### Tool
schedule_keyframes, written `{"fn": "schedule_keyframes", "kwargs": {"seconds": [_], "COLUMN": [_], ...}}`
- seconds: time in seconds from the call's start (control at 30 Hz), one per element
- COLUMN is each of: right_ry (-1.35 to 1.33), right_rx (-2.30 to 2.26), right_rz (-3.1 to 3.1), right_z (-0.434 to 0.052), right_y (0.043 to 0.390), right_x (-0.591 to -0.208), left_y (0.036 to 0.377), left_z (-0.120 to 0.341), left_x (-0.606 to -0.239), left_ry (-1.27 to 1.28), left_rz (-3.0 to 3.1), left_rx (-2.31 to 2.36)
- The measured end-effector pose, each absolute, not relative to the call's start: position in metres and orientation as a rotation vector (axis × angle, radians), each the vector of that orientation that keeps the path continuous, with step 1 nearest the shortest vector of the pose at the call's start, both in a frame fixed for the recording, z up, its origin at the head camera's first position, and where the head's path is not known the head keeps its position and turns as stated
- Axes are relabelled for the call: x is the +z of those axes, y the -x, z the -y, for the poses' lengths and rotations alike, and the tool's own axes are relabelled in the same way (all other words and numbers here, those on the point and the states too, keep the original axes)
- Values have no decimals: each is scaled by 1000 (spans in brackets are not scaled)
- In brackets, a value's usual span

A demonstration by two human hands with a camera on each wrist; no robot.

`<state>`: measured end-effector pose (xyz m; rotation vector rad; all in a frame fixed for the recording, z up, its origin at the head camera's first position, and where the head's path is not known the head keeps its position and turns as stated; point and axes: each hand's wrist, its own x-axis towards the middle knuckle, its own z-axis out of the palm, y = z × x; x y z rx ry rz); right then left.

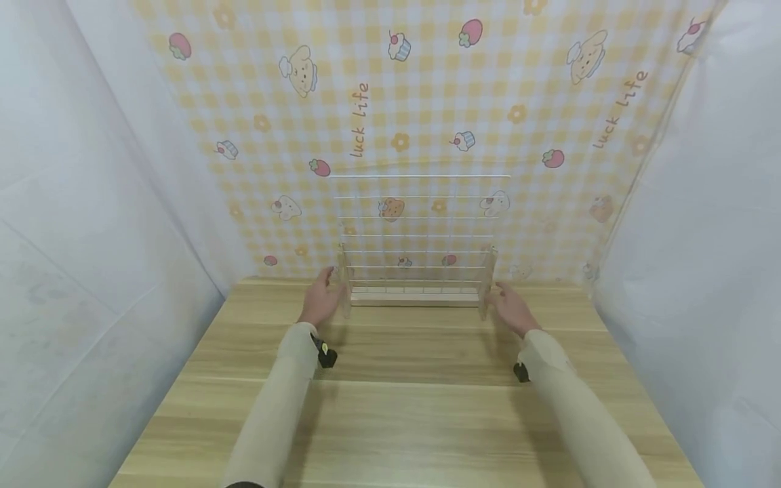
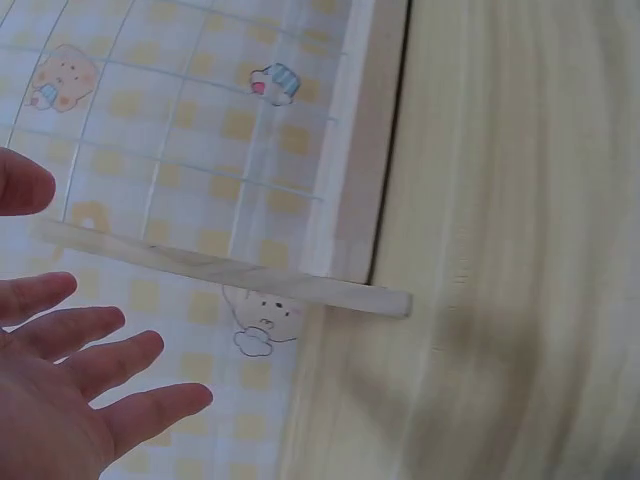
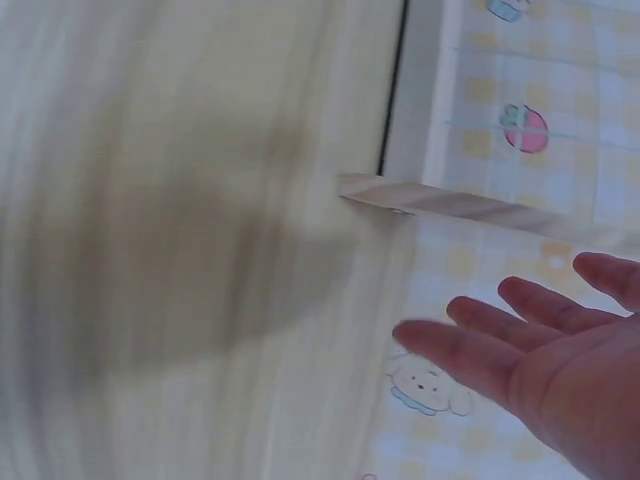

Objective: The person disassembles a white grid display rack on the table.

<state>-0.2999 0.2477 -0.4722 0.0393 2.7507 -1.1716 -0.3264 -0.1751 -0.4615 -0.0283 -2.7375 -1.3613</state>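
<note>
Wood table [image 1: 403, 400] carries an upright rack [image 1: 417, 244] at its far edge. Left hand [image 1: 320, 301] and right hand [image 1: 512, 308] flank it, spread, holding nothing; a nudge could tip it.

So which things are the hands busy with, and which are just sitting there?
Busy with:
- white wire grid rack with wooden side feet
- left hand, open beside it
- right hand, open beside it

Just there:
- light wooden table
- yellow checked cartoon backdrop cloth
</note>
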Motion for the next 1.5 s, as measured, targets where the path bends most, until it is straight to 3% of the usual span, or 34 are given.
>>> {"fn": "schedule_keyframes", "kwargs": {"seconds": [0.6,1.07,1.5], "right_ry": [69,64,128], "right_rx": [-1034,-1023,-1025], "right_rz": [-2917,-2913,-2867], "right_z": [-241,-233,-228], "right_y": [334,339,337], "right_x": [-395,-397,-398], "left_y": [373,374,349], "left_z": [168,170,189], "left_x": [-405,-412,-430], "left_ry": [113,74,124], "left_rz": [2816,2827,2568], "left_rx": [-1361,-1399,-1540]}}
